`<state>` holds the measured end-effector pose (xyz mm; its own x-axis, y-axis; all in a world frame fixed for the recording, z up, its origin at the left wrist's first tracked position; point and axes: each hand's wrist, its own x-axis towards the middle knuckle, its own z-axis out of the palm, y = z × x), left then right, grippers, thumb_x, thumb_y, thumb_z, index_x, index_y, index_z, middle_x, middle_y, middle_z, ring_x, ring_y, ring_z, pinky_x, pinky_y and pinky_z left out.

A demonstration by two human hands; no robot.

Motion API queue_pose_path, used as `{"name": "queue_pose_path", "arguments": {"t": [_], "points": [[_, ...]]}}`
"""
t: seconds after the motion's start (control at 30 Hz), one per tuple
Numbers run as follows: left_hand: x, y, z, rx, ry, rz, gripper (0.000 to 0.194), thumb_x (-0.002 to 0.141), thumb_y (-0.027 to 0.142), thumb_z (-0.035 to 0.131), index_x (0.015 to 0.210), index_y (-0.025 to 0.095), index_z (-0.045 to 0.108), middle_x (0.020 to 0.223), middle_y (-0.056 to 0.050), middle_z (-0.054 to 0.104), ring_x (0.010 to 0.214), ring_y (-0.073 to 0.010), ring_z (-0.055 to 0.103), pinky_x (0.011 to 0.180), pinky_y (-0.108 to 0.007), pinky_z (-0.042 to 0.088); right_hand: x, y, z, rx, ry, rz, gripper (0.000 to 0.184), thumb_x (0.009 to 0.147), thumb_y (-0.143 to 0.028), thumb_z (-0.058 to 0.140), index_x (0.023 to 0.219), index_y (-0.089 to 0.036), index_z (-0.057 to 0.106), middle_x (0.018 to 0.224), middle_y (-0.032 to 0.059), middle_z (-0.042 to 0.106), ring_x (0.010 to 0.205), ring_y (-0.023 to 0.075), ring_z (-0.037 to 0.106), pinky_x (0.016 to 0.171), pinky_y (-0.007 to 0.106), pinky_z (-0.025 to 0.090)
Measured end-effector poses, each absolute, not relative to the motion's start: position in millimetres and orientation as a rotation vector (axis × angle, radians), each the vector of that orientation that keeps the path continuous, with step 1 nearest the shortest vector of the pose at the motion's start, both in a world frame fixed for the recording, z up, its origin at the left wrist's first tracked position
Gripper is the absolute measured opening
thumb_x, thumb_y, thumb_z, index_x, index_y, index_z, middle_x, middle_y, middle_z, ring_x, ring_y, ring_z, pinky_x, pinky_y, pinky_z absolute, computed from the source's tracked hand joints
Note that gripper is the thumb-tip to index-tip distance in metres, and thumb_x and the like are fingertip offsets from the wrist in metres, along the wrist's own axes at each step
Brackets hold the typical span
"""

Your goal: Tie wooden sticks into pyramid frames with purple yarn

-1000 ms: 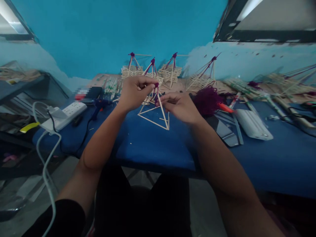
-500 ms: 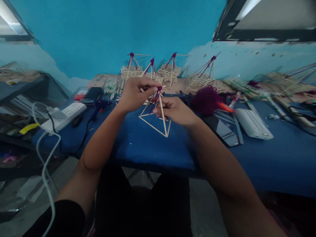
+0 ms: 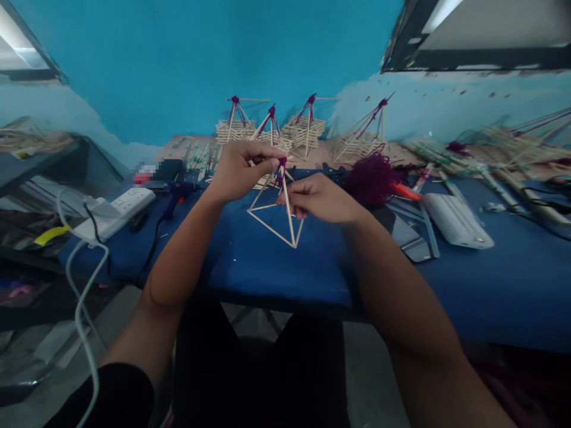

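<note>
A pyramid frame of thin wooden sticks point(image 3: 270, 228) is held over the blue table, its triangular base low and its tip up. Purple yarn point(image 3: 282, 161) is wound around the tip. My left hand point(image 3: 238, 172) pinches the frame there, thumb and forefinger closed at the wrapped joint. From the tip, a strand of yarn hangs down toward my right hand point(image 3: 319, 199), whose fingers are closed on it beside the front stick. That stick partly covers the right fingertips.
Several finished-looking stick pyramids point(image 3: 307, 132) stand along the wall. Right of my hands lie a purple yarn bundle point(image 3: 372, 178), an orange-handled tool point(image 3: 405, 191), a phone point(image 3: 413, 242) and a white power bank point(image 3: 457, 220). A glue gun point(image 3: 178, 193) and a power strip point(image 3: 134, 199) are left.
The stick frame and both hands have shifted slightly left in view. My left hand keeps its pinch at the tip; the right fingers have curled a little more beside the front stick.
</note>
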<state>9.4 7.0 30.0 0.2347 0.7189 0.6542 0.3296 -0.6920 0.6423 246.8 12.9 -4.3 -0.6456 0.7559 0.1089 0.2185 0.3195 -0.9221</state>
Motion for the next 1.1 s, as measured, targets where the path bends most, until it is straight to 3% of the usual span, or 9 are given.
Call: {"name": "queue_pose_path", "arguments": {"t": [0.2, 0.3, 0.53, 0.7, 0.93, 1.1], "points": [[8, 7, 27, 2.159, 0.922, 1.353, 0.011, 0.088, 0.028, 0.092, 0.098, 0.023, 0.093, 0.091, -0.008, 0.089, 0.084, -0.0204, 0.082, 0.071, -0.03, 0.064, 260, 16, 11, -0.783, -1.751, 1.229, 0.057, 0.088, -0.07, 0.092, 0.076, -0.019, 0.071, 0.059, -0.0011, 0.063, 0.046, 0.0076, 0.049, 0.042, 0.021, 0.035], [10, 6, 26, 2.18, 0.889, 1.299, 0.012, 0.086, 0.03, 0.097, 0.094, 0.024, 0.092, 0.088, -0.008, 0.089, 0.081, -0.0203, 0.081, 0.07, -0.031, 0.064, 260, 14, 15, -0.707, -1.624, 1.184, 0.064, 0.083, -0.078, 0.093, 0.074, -0.02, 0.068, 0.059, -0.0013, 0.06, 0.046, 0.0086, 0.048, 0.042, 0.022, 0.035], [13, -2, 33, 2.201, 0.841, 1.169, 0.012, 0.088, 0.034, 0.096, 0.095, 0.024, 0.093, 0.088, -0.008, 0.089, 0.081, -0.0203, 0.082, 0.068, -0.03, 0.062, 256, -2, 21, -0.507, -1.626, 1.16, 0.061, 0.078, -0.075, 0.098, 0.073, -0.02, 0.073, 0.062, 0.0014, 0.065, 0.047, 0.0098, 0.052, 0.042, 0.022, 0.038], [14, -6, 35, 2.203, 0.822, 1.133, 0.009, 0.087, 0.032, 0.096, 0.093, 0.026, 0.093, 0.085, -0.007, 0.088, 0.078, -0.0209, 0.081, 0.065, -0.031, 0.061, 258, -5, 19, -0.478, -1.679, 1.125, 0.06, 0.083, -0.074, 0.095, 0.071, -0.02, 0.073, 0.06, 0.0014, 0.064, 0.045, 0.0093, 0.049, 0.041, 0.023, 0.038], [14, -8, 34, 2.255, 0.8, 1.116, 0.007, 0.09, 0.022, 0.09, 0.094, 0.026, 0.094, 0.09, -0.007, 0.089, 0.079, -0.0207, 0.081, 0.068, -0.032, 0.06, 252, 8, 12, -0.553, -1.553, 0.972, 0.058, 0.087, -0.078, 0.09, 0.081, -0.022, 0.075, 0.067, 0.0013, 0.066, 0.051, 0.0122, 0.055, 0.047, 0.026, 0.045], [18, -11, 37, 2.321, 0.813, 1.155, 0.005, 0.091, 0.026, 0.088, 0.088, 0.026, 0.091, 0.085, -0.005, 0.086, 0.081, -0.0207, 0.08, 0.072, -0.033, 0.062, 237, -13, 16, -0.567, -1.571, 0.814, 0.054, 0.096, -0.076, 0.085, 0.085, -0.023, 0.08, 0.074, 0.0026, 0.071, 0.058, 0.0137, 0.061, 0.056, 0.03, 0.054]]}}
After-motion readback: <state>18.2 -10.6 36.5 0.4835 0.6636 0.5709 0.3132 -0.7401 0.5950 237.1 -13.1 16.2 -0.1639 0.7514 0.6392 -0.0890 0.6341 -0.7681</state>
